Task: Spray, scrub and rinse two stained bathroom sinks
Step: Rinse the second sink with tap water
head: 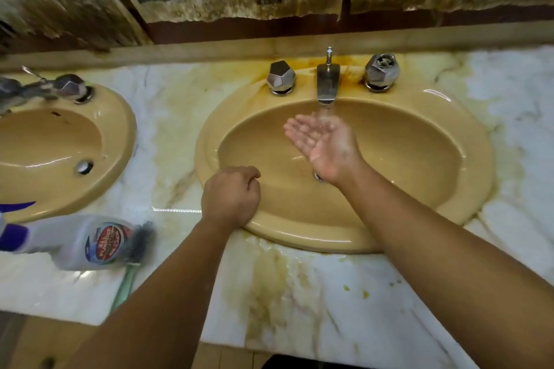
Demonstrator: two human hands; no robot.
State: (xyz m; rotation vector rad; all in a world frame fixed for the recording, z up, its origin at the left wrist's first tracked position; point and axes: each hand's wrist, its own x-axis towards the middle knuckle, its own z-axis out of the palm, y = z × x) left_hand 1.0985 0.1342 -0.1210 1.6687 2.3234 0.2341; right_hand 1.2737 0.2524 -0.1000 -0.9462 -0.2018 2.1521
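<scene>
While water [325, 111] runs from the chrome spout [327, 84] at the 12 o'clock side of the right-hand sink [476, 159], the right hand [322, 141] lies palm-up beneath the stream, its grip released, fingers cupped and holding only water. The left hand [230, 196] rests on that sink's rim at about 8 o'clock, its grip clenched into a fist with nothing visible inside. This looks like the rinse step on this basin. To do it well, I judge the cupped hand should carry water up the bowl wall all round, most of all toward 12 o'clock, where orange staining [349, 69] sits around the spout base between the two faceted knobs [281, 76], then chase residue down to the drain [318, 176]. A gentle tilt of the palm should limit splash onto the marble bench [299, 293]. The spray bottle [78, 243] lies on its side on the bench at 8 o'clock from the left hand, a green-handled brush [133, 263] touching it, and the left-hand sink [120, 135] sits at 10 o'clock.
</scene>
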